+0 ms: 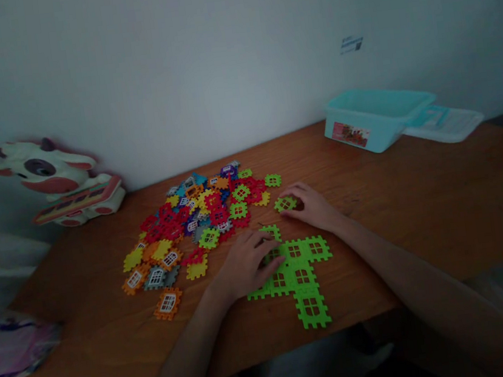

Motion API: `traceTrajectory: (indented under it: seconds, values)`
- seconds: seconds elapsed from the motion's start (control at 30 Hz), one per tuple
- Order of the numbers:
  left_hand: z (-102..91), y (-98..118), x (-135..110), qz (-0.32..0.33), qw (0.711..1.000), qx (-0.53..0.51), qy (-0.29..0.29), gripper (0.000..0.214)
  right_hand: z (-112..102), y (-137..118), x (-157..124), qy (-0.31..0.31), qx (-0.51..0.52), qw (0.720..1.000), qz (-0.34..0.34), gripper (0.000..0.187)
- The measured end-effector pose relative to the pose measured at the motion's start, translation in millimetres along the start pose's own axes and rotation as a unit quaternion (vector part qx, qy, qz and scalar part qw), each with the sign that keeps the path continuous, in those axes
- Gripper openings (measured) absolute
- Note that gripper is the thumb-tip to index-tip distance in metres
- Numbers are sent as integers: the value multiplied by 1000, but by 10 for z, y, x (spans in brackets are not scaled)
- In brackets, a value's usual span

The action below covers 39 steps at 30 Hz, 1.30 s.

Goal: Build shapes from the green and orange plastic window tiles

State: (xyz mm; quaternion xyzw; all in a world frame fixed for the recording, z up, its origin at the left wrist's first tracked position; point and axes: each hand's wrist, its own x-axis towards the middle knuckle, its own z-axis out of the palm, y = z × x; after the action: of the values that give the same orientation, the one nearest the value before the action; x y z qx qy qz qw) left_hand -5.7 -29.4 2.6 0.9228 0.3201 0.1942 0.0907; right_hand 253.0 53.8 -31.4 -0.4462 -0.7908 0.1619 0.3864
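Right of my right hand (309, 204), which is pinching a green tile (284, 203), I'm seeing open tabletop (382, 209); left hand (243, 264) is overlapping green panel (291, 264) edge, grip unclear.

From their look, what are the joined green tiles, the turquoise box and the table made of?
Joined green tiles: probably plastic, fairly matt, judging by uniform colour and regular teeth. Turquoise box: likely smooth plastic, from its even colour. Table: wood or imitation, faint sheen, with brown streaks like grain.

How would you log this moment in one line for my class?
left hand: touching joined green pieces | right hand: holding single green piece | coloured pile: beyond left hand | turquoise box: open, back right
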Motion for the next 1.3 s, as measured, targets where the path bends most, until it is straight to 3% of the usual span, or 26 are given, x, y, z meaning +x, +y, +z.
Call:
traceTrajectory:
  seconds: [0.1, 0.3, 0.43, 0.57, 0.77, 0.97, 1.13, 1.3]
  values:
    - [26, 88, 6, -7, 1000, 8, -25, 49, 39, -8, 4, 20, 41, 998, 34, 17]
    - [-45, -37, -37, 39, 998, -23, -50, 34, 89, 15, -1, 38, 72, 994, 71, 16]
    - [-77, -159, -52, 67, 996, -47, -45, 42, 74, -6, -3, 30, 67, 996, 56, 9]
    - [-42, -207, -48, 35, 995, -88, -37, 44, 65, -37, -5, 20, 62, 997, 42, 5]
    - [51, -159, -13, -2, 998, -66, 13, 17, 65, -28, -15, 14, 44, 998, 43, 12]
    - [74, -149, -15, -20, 1000, -23, -1, 31, 51, -28, -14, -48, 4, 999, -8, 12]
    - [97, -188, -18, -33, 999, -32, -5, 33, 41, -35, -18, -64, -13, 998, -25, 15]
    - [103, -194, -18, -35, 999, -35, -2, 32, 39, -41, -20, -71, 4, 997, -2, 18]
